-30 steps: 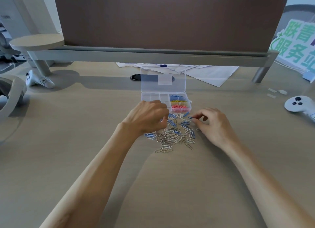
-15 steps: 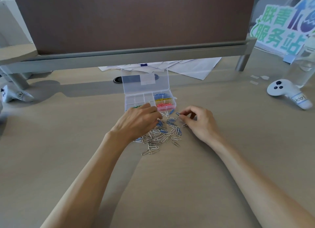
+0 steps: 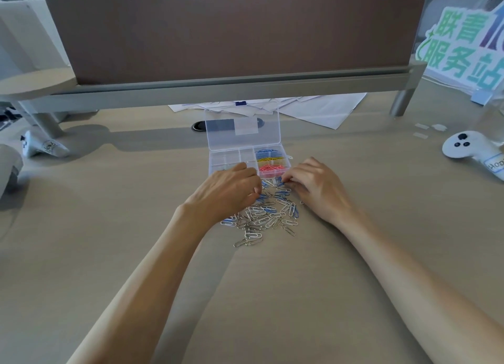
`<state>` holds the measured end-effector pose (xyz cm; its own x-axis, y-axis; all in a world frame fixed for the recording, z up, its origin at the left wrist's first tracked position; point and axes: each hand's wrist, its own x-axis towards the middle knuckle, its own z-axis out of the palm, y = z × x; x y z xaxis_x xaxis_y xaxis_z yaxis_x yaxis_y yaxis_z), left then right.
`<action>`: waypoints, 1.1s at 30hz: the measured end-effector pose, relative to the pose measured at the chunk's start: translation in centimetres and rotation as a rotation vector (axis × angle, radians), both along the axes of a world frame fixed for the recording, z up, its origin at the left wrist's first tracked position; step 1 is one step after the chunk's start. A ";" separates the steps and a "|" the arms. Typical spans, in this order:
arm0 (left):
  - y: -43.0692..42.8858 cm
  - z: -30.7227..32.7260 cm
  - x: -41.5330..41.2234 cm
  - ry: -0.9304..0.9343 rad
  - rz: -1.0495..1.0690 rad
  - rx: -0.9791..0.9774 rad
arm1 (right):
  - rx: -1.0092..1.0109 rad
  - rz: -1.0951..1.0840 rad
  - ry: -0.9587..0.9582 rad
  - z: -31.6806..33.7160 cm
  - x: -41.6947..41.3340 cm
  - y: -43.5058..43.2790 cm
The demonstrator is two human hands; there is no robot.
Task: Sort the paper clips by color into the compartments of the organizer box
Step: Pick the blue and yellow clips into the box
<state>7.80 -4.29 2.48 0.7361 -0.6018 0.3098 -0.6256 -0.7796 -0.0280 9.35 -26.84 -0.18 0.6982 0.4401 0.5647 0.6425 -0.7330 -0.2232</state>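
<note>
Paper clips (image 3: 268, 213) heaped on tabletop (image 3: 109, 227) before open organizer box (image 3: 223, 158) | left hand (image 3: 226, 193), right hand (image 3: 316, 186) curled onto pile | either grip clamped or not: cannot tell

A brown partition panel (image 3: 234, 31) stands across the back of the tan surface (image 3: 109, 254), white papers (image 3: 321, 110) beneath it. A white controller (image 3: 463, 145) lies far right, another controller (image 3: 41, 148) far left, near a green-lettered sign (image 3: 463, 50).

Tan desk (image 3: 109, 213) w/ clear organizer box (image 3: 226, 159), loose clip pile (image 3: 267, 216), papers (image 3: 321, 110), L controller (image 3: 41, 147) & R controller (image 3: 469, 147).
</note>
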 end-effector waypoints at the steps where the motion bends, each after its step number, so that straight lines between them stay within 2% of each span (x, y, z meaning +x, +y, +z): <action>1: -0.1 0.1 0.0 0.027 0.009 0.000 | 0.000 0.000 -0.005 0.0 0.0 0.0; 7: -0.3 0.6 0.4 0.156 0.057 0.021 | 0.004 0.017 0.028 -0.2 0.3 0.1; 21: -0.8 1.6 -0.2 0.131 0.055 0.106 | 0.081 -0.030 0.181 -0.2 0.2 0.2; 28: -0.3 1.6 -0.5 0.239 0.085 -0.001 | 0.411 -0.162 0.383 0.3 0.3 -0.3; 33: -0.1 2.3 -0.5 0.344 0.150 -0.170 | 0.431 -0.157 0.463 0.3 0.3 -0.2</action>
